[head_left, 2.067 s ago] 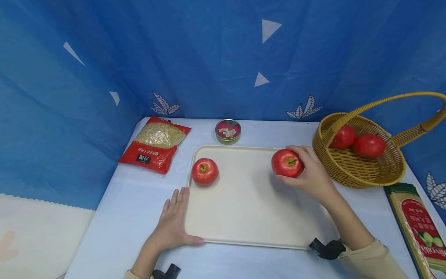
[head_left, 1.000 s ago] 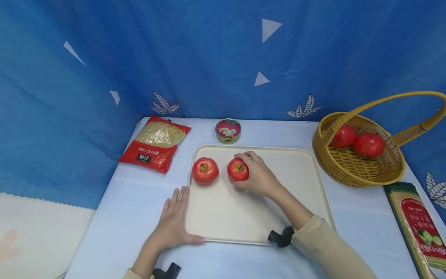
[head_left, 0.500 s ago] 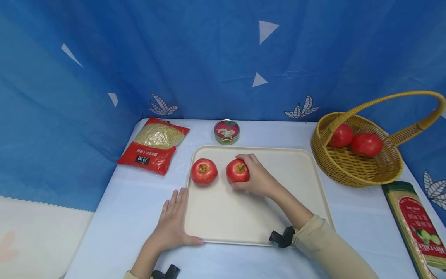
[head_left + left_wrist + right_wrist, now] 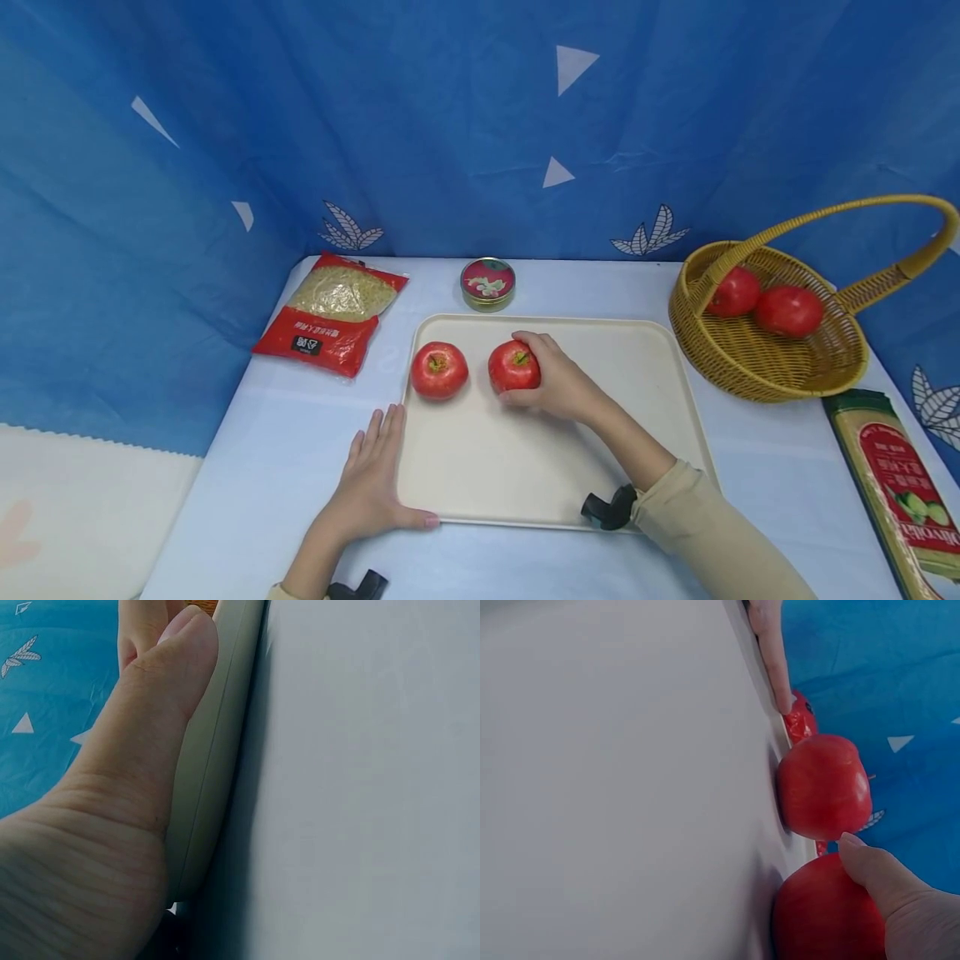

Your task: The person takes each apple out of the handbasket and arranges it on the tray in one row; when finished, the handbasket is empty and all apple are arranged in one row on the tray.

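Observation:
My right hand [image 4: 553, 379] grips a red apple [image 4: 513, 367] from its right side, thumb in front and fingers behind, on the cream tray [image 4: 540, 475]. In the right wrist view the thumb [image 4: 877, 874] presses the side of that apple [image 4: 821, 915]. A second apple [image 4: 439, 371] sits to its left near the tray's left edge, stem up. My left hand [image 4: 371, 479] lies with straight, spread fingers along the tray's front left corner. In the left wrist view its thumb [image 4: 161, 682] runs along the tray's outer wall [image 4: 210, 757].
A wicker basket [image 4: 750, 379] with a tall handle holds two red fruits [image 4: 789, 312] at the right. Below it lies a green and red packet [image 4: 896, 492]. A round tin [image 4: 488, 284] stands behind the tray. At the back left is a red bag of pasta [image 4: 330, 312].
The right hand has carried its apple leftward across the tray to a spot beside the other apple, then shifted it very slightly right. The left hand has stayed at the tray's corner.

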`<state>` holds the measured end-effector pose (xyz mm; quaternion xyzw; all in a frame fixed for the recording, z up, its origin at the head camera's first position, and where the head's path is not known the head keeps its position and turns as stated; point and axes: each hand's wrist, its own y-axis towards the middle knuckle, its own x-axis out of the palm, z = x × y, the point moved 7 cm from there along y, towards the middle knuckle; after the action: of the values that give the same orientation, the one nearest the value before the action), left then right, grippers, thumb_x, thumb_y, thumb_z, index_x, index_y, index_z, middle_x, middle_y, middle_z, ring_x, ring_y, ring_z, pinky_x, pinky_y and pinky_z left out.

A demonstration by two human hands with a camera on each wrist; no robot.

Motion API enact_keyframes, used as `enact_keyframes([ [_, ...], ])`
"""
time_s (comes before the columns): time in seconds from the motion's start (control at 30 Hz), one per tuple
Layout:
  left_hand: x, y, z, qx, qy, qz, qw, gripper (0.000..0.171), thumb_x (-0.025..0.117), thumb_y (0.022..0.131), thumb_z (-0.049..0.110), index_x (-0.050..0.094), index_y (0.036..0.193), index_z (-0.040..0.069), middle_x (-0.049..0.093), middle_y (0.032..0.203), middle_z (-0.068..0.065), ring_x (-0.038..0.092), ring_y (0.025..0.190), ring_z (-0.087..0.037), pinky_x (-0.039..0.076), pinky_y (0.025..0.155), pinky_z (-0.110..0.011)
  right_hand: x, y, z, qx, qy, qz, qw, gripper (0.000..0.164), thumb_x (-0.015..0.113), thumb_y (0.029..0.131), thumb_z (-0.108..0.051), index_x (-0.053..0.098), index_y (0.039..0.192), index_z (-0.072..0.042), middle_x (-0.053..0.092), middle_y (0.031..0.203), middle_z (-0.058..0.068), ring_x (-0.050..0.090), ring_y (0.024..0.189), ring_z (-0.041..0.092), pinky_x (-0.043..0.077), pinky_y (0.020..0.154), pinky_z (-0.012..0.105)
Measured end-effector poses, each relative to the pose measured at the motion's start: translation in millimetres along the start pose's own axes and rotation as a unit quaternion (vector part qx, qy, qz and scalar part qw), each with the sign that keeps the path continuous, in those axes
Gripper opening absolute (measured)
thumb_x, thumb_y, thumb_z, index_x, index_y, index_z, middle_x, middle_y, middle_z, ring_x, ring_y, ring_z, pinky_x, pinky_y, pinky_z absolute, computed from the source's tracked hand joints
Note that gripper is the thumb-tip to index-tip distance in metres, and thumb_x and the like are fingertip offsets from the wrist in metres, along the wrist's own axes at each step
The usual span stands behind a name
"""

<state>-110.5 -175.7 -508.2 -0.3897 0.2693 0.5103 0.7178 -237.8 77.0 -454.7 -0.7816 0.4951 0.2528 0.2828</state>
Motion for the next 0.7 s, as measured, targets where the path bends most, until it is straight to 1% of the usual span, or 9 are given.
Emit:
enact_keyframes([
  [0.17, 0.2, 0.1, -0.1, -0.001, -0.001, 0.001, 1.0000, 0.156, 0.082, 0.047, 0.078, -0.003, 0.160, 0.013, 0.000, 0.169, -0.011, -0.009, 0.155, -0.035, -0.004, 0.121, -0.062, -4, -4, -1, -0.002, -0.016, 0.004, 1.000, 0.101, 0.089, 0.070, -0.039, 0.032, 0.152, -0.024, 0.044, 0.145, 0.006, 0.047, 0.133, 0.029, 0.058, 0.090, 0.051],
  [0.33, 0.8, 0.6, -0.8, -0.004, 0.003, -0.003, 1.0000, 0.157, 0.081, 0.046, 0.079, -0.004, 0.160, 0.014, 0.000, 0.169, -0.011, -0.010, 0.155, -0.035, -0.005, 0.122, -0.062, -20, -18, -2, -0.022, -0.046, 0.034, 0.998, 0.098, 0.088, 0.071, -0.044, 0.036, 0.151, -0.025, 0.042, 0.150, 0.005, 0.041, 0.139, 0.030, 0.053, 0.096, 0.057],
  [0.43, 1.0, 1.1, -1.4, -0.005, 0.006, -0.001, 1.0000, 0.158, 0.081, 0.045, 0.080, -0.004, 0.160, 0.015, 0.000, 0.169, -0.010, -0.010, 0.155, -0.034, -0.005, 0.122, -0.062, -34, -32, -2, -0.033, -0.045, 0.057, 0.997, 0.092, 0.087, 0.072, -0.047, 0.040, 0.149, -0.026, 0.041, 0.153, 0.003, 0.040, 0.141, 0.030, 0.049, 0.100, 0.060],
  [0.5, 0.4, 1.1, -1.3, -0.002, 0.009, 0.004, 0.9999, 0.159, 0.080, 0.044, 0.082, -0.004, 0.160, 0.015, 0.000, 0.169, -0.010, -0.010, 0.155, -0.034, -0.004, 0.122, -0.062, -46, -43, 0, -0.041, -0.038, 0.071, 0.996, 0.089, 0.084, 0.074, -0.052, 0.041, 0.148, -0.027, 0.040, 0.153, 0.003, 0.041, 0.140, 0.029, 0.048, 0.102, 0.058],
  [0.57, -0.2, 0.9, -1.1, 0.002, 0.011, 0.010, 0.9999, 0.159, 0.080, 0.043, 0.082, -0.003, 0.161, 0.015, 0.000, 0.169, -0.010, -0.009, 0.155, -0.034, -0.003, 0.122, -0.062, -60, -54, 4, -0.051, -0.036, 0.090, 0.994, 0.087, 0.082, 0.075, -0.052, 0.042, 0.148, -0.026, 0.041, 0.152, 0.003, 0.045, 0.137, 0.029, 0.048, 0.103, 0.057],
  [0.67, -0.8, 0.3, -1.0, 0.005, 0.011, 0.014, 0.9998, 0.158, 0.080, 0.043, 0.082, -0.003, 0.161, 0.015, 0.001, 0.169, -0.009, -0.008, 0.155, -0.034, -0.002, 0.122, -0.061, -84, -73, 13, -0.073, -0.044, 0.132, 0.988, 0.082, 0.081, 0.079, -0.049, 0.044, 0.147, -0.021, 0.044, 0.149, 0.007, 0.050, 0.129, 0.030, 0.048, 0.103, 0.056],
  [0.7, -0.7, 0.1, -1.0, 0.005, 0.012, 0.013, 0.9998, 0.158, 0.080, 0.044, 0.081, -0.003, 0.161, 0.015, 0.001, 0.169, -0.009, -0.009, 0.155, -0.034, -0.002, 0.122, -0.061, -92, -79, 16, -0.078, -0.048, 0.150, 0.984, 0.079, 0.081, 0.080, -0.045, 0.046, 0.146, -0.020, 0.046, 0.147, 0.008, 0.051, 0.127, 0.030, 0.048, 0.102, 0.057],
])
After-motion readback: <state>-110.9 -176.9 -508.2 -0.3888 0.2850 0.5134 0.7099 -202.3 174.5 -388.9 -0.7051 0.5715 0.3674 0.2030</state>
